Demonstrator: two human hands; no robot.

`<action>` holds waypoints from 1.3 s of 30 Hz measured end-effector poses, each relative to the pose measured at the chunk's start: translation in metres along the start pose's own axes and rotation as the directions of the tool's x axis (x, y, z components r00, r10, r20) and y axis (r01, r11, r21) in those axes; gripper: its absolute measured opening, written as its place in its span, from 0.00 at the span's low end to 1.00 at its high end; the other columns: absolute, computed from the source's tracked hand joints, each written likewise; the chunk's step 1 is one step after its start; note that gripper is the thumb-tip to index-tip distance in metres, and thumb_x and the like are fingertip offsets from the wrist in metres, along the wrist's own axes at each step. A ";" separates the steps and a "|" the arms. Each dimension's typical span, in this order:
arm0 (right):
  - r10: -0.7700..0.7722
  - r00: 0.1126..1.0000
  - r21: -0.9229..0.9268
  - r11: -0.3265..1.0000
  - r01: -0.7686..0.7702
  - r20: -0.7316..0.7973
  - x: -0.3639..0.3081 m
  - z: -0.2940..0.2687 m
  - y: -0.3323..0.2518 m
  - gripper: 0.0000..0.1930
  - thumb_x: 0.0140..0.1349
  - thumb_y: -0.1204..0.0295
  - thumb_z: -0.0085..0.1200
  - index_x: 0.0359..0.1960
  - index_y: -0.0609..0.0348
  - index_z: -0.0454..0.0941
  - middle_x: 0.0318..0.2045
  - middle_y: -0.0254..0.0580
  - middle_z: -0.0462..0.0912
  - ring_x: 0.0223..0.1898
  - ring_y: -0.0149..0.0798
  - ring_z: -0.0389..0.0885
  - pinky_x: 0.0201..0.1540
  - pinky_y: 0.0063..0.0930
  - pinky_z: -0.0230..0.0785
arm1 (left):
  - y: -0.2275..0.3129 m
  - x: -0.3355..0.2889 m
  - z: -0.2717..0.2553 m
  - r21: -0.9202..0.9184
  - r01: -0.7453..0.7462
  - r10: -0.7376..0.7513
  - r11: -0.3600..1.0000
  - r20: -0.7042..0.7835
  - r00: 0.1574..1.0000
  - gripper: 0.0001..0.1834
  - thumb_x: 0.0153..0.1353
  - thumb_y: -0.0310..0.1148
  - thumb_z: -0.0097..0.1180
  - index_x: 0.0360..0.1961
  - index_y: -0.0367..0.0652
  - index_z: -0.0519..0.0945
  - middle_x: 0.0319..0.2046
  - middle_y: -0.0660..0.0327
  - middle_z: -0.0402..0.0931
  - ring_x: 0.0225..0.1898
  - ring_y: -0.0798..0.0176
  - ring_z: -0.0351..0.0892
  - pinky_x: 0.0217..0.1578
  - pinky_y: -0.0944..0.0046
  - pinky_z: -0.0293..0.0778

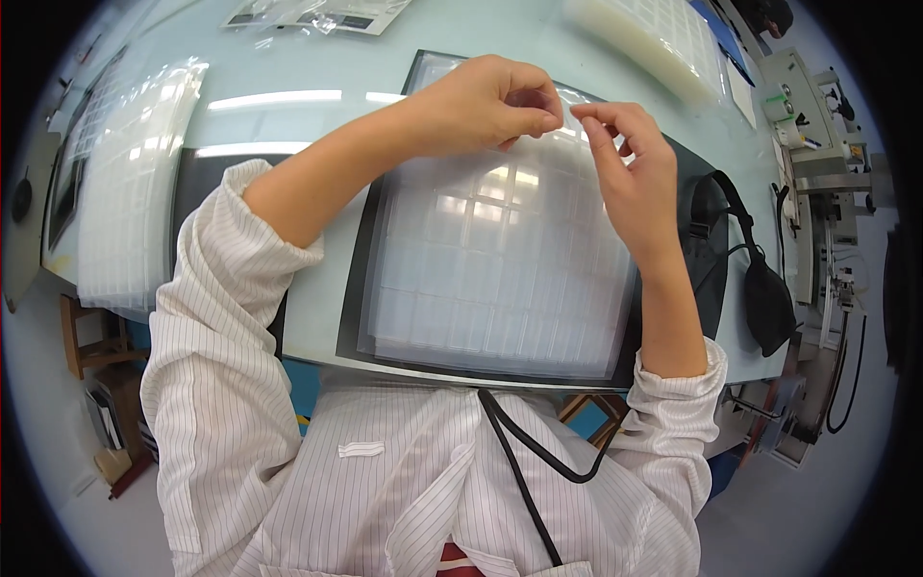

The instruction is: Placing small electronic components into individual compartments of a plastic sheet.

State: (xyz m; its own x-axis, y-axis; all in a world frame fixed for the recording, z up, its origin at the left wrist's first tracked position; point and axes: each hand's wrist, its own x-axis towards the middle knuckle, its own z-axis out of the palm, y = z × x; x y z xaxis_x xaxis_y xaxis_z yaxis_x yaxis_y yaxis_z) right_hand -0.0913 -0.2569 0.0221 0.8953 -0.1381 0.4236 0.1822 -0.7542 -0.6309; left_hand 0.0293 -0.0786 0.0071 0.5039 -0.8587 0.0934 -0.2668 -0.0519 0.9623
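Both hands hover over the far part of a stack of clear plastic sheets (481, 279) moulded with rows of rectangular pockets. The stack lies on a black mat (358, 288) in front of me. My left hand (490, 101) is closed, thumb and forefinger pinched together. Across a small gap, my right hand (635, 173) has its thumb and forefinger tips close together, the other fingers curled. Anything between the fingertips of either hand is too small to make out. Light glares off the middle of the stack.
Another stack of clear pocketed sheets (130, 202) stands at the left, and a thick whitish one (654, 43) at the far right. Clear plastic bags (322, 13) lie at the back. A black strap with a pouch-like end (767, 303) lies along the right edge of the table.
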 end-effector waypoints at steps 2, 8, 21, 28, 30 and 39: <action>-0.101 0.995 -0.186 0.978 0.099 -0.003 -0.008 0.003 0.020 0.05 0.64 0.76 0.59 0.39 0.61 0.84 0.37 0.38 0.82 0.41 0.37 0.78 0.41 0.29 0.67 | 0.008 0.003 0.001 -0.065 0.101 -0.101 0.993 0.001 0.995 0.11 0.68 0.35 0.57 0.41 0.37 0.80 0.36 0.61 0.81 0.29 0.71 0.77 0.30 0.69 0.73; -0.282 0.959 -0.406 0.874 0.268 0.026 -0.007 0.007 0.019 0.05 0.57 0.80 0.61 0.35 0.61 0.82 0.37 0.43 0.82 0.41 0.47 0.78 0.45 0.39 0.70 | 0.002 0.006 -0.001 -0.162 0.093 -0.115 0.982 -0.129 0.985 0.11 0.68 0.28 0.50 0.48 0.35 0.77 0.31 0.63 0.77 0.28 0.71 0.77 0.29 0.70 0.74; -0.222 0.973 -0.371 0.900 0.227 0.056 -0.024 0.005 0.012 0.08 0.54 0.81 0.61 0.37 0.62 0.80 0.38 0.44 0.80 0.45 0.49 0.77 0.49 0.42 0.69 | -0.010 0.003 0.009 -0.313 0.093 -0.134 0.945 -0.113 0.985 0.10 0.61 0.25 0.49 0.43 0.36 0.77 0.30 0.61 0.75 0.25 0.69 0.76 0.26 0.67 0.74; -0.216 0.976 -0.381 0.900 0.213 0.035 -0.020 0.006 0.013 0.07 0.55 0.80 0.61 0.35 0.61 0.77 0.37 0.45 0.78 0.45 0.50 0.75 0.47 0.44 0.68 | -0.004 0.007 0.016 -0.265 0.113 -0.147 0.958 -0.110 0.983 0.13 0.72 0.41 0.54 0.36 0.41 0.75 0.27 0.65 0.74 0.24 0.72 0.74 0.24 0.70 0.71; -0.232 0.971 -0.310 0.920 0.239 0.061 -0.015 0.004 0.019 0.04 0.60 0.81 0.58 0.35 0.63 0.76 0.34 0.42 0.76 0.38 0.44 0.74 0.43 0.36 0.67 | 0.000 0.011 0.019 -0.263 0.113 -0.140 0.958 -0.086 0.986 0.14 0.73 0.42 0.54 0.36 0.41 0.76 0.28 0.66 0.75 0.25 0.72 0.74 0.25 0.70 0.71; -0.017 0.995 0.020 1.000 0.019 -0.098 -0.012 -0.020 0.023 0.03 0.65 0.78 0.56 0.38 0.61 0.80 0.33 0.37 0.78 0.35 0.33 0.74 0.38 0.26 0.65 | 0.020 0.017 0.038 -0.307 0.113 -0.119 0.945 0.000 0.993 0.16 0.75 0.43 0.51 0.36 0.42 0.77 0.27 0.68 0.73 0.26 0.75 0.69 0.25 0.73 0.64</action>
State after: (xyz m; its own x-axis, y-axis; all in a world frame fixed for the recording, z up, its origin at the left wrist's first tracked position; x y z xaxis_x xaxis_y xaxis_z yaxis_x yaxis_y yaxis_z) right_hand -0.1055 -0.2855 0.0153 0.8481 -0.1875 0.4955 0.2068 -0.7440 -0.6354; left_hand 0.0012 -0.1131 0.0186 0.5323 -0.8463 -0.0214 0.0567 0.0104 0.9983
